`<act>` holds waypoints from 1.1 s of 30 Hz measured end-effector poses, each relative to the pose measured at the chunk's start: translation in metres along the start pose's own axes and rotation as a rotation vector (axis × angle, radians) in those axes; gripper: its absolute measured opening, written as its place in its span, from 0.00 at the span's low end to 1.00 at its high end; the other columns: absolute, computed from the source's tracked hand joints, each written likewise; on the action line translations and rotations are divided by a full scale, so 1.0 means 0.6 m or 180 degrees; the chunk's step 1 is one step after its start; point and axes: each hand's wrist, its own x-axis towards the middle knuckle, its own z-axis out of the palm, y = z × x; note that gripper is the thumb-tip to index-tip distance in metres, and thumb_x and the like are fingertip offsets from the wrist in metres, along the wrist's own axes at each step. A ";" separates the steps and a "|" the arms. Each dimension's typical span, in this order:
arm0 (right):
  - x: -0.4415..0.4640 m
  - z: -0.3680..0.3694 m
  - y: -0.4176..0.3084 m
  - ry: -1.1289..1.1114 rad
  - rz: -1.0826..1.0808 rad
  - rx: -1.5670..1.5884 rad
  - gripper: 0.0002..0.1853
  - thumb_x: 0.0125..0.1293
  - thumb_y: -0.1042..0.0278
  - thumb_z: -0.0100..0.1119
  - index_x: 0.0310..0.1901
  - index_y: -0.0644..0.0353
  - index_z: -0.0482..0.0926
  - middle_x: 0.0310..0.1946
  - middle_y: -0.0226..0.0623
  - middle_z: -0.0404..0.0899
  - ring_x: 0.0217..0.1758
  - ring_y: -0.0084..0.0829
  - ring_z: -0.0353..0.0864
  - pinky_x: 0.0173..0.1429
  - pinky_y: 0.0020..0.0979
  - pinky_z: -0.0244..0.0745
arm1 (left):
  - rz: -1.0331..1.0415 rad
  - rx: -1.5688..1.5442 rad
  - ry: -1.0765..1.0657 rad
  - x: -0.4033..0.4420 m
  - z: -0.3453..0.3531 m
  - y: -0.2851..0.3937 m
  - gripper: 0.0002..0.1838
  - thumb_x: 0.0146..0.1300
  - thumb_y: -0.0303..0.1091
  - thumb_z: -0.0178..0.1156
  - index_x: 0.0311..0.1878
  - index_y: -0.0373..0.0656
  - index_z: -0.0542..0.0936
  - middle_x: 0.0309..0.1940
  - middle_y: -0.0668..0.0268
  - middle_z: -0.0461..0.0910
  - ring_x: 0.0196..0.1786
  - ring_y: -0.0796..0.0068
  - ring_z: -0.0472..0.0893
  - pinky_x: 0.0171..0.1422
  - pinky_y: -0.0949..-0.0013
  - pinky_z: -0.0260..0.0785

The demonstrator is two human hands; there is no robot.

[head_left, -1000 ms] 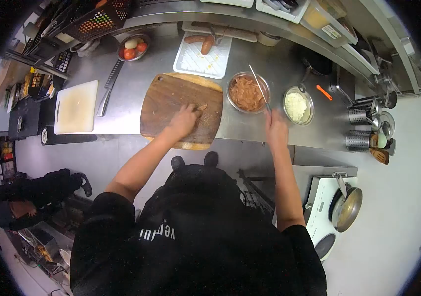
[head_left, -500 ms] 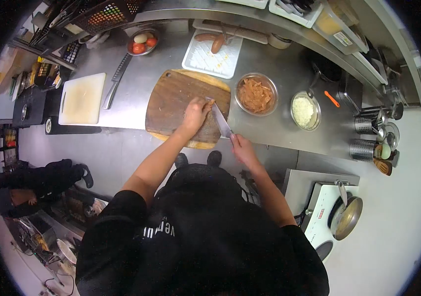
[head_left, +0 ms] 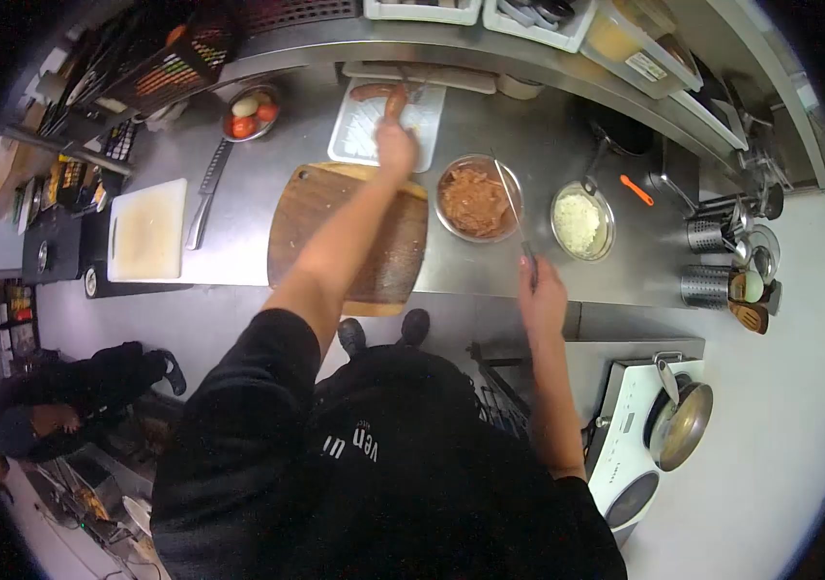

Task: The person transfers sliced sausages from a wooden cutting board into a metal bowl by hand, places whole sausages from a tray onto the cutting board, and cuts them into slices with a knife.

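Observation:
My left hand [head_left: 396, 150] reaches over the white tray [head_left: 347, 145] at the back of the counter, its fingers closed on the end of a reddish-brown sausage [head_left: 396, 101]. Another sausage [head_left: 370, 93] lies on the tray beside it. In my right hand [head_left: 543, 292] is a kitchen knife [head_left: 514, 205], gripped by the handle and pointing away from me. Its blade passes over the right side of a metal bowl of sliced sausage [head_left: 473, 201]. The wooden cutting board [head_left: 335, 217] lies under my left forearm.
Right of the sausage bowl stands a bowl of chopped white pieces [head_left: 578, 224], near an orange-handled tool [head_left: 636, 189]. To the left are a white board [head_left: 146, 232], a long knife [head_left: 207, 193] and a tomato bowl [head_left: 252, 116]. A pan [head_left: 681, 425] sits lower right. Another person [head_left: 74, 401] is lower left.
My left hand has gone from the cutting board to the tray and taken hold of a sausage. The knife in my right hand has moved right, from the board to over the bowl.

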 end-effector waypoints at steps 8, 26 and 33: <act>-0.066 0.080 0.047 -0.0409 0.0562 0.1310 0.20 0.70 0.52 0.47 0.47 0.64 0.75 0.36 0.58 0.79 0.40 0.55 0.80 0.43 0.43 0.73 | 0.0251 0.0682 -0.0600 0.139 0.063 -0.078 0.24 0.55 0.44 0.61 0.43 0.29 0.75 0.38 0.41 0.79 0.44 0.43 0.79 0.52 0.52 0.71; -0.053 0.160 -0.109 -0.1986 0.0668 0.1742 0.19 0.72 0.52 0.41 0.44 0.63 0.69 0.23 0.43 0.76 0.21 0.38 0.78 0.24 0.38 0.73 | 0.0860 0.0170 -0.0090 -0.265 -0.270 -0.080 0.24 0.61 0.26 0.56 0.61 0.33 0.68 0.39 0.49 0.74 0.41 0.48 0.75 0.47 0.57 0.69; -0.073 0.237 -0.132 -0.2007 0.0675 0.2220 0.16 0.73 0.55 0.43 0.48 0.60 0.66 0.19 0.31 0.69 0.09 0.22 0.63 0.12 0.27 0.61 | 0.0852 0.0382 -0.0625 -0.306 -0.272 -0.095 0.26 0.55 0.34 0.65 0.55 0.29 0.74 0.39 0.47 0.74 0.42 0.48 0.76 0.48 0.57 0.70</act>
